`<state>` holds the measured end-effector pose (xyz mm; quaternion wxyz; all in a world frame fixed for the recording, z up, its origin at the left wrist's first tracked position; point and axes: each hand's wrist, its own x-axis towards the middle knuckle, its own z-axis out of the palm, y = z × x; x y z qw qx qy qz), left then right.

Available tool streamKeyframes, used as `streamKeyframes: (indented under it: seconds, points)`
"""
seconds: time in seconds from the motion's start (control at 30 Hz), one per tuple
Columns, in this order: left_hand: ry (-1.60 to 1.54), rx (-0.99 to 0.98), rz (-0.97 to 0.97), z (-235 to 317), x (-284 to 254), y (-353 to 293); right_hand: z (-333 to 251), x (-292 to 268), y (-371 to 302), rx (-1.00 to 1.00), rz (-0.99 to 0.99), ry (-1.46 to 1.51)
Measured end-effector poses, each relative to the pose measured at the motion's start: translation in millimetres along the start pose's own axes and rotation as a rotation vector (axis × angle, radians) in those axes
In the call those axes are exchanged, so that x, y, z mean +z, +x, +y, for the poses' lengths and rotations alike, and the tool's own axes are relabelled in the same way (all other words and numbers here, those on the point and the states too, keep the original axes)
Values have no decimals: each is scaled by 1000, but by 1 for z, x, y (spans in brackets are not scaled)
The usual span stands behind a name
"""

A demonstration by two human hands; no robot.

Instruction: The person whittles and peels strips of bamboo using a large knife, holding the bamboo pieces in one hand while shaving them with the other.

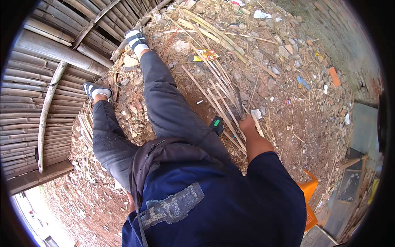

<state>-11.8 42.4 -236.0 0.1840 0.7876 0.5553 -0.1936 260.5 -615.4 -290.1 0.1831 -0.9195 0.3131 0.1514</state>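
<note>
My right hand point(247, 123) is low over the ground to the right of my leg, its fingers closed around the handle end of a dark long-bladed knife point(238, 103). The blade points away from me and lies over a loose bundle of thin bamboo strips point(216, 96). Beside my right knee, to the left of that hand, is a small black object with a green patch point(216, 123); its kind is unclear. Of my left arm only a sliver of skin shows beside my waist, and the hand is hidden behind my body.
A bamboo slat wall point(49, 94) stands at the left. Longer split bamboo pieces point(218, 37) lie ahead on stony ground among litter, near a yellow-red wrapper point(205, 55). An orange plastic chair point(309, 193) is behind my right side. A brick piece point(334, 77) lies far right.
</note>
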Motion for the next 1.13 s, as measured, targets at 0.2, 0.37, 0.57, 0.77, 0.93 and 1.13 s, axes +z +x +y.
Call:
streamKeyframes:
  seconds: [0.2,0.37,0.57,0.77,0.93,1.13]
  points:
    - [-9,-2,-10,-4,-1,-1,12,0,9,-36,-36,63]
    - [-2,-2,-11,-6,-1,-1,16,1,10,-65,-132,151]
    - [-49,31,-85,-16,12,13,70,22,26,-23,-267,576]
    - [-211,134,-100,-76,17,54,20,-38,-33,150,-574,935]
    - [-268,-33,-160,-18,-2,-18,12,-74,-11,203,-671,1002]
    - [-386,-60,-54,-32,8,-39,-20,-110,55,57,-732,954]
